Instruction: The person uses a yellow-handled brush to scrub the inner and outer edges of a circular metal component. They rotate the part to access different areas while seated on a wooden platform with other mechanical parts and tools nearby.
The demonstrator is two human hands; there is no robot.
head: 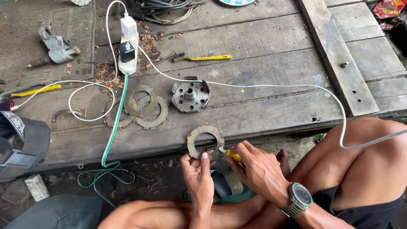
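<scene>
Weathered grey planks make up the bench (263, 46), and nothing on it serves as a container; every part lies loose on the wood. At the far left a grey metal housing (57, 47) rests on a dark mat, with a yellow-handled tool (36, 91) below it. A white power strip (128, 44) carrying a black adapter lies further right among reddish-brown crumbs, its white cable (271, 87) running across the planks and over the person's right knee, while a green cord (113, 127) drops off the bench edge to the ground. Next come several flat metal rings (142, 108), overlapping one another, then a round metal hub (190, 96) with holes and a central boss. A yellow-handled wire brush (203, 57) lies beyond it.

Just off the near edge, the left hand (198, 171) pinches a worn friction ring (205, 142) at its lower rim, thumb on the front, holding it upright. The right hand (254, 167) is closed around a small yellow-handled blade (231, 154), whose tip touches the ring's lower right edge. A long plank (335, 55) with a bolt lies at the right.
</scene>
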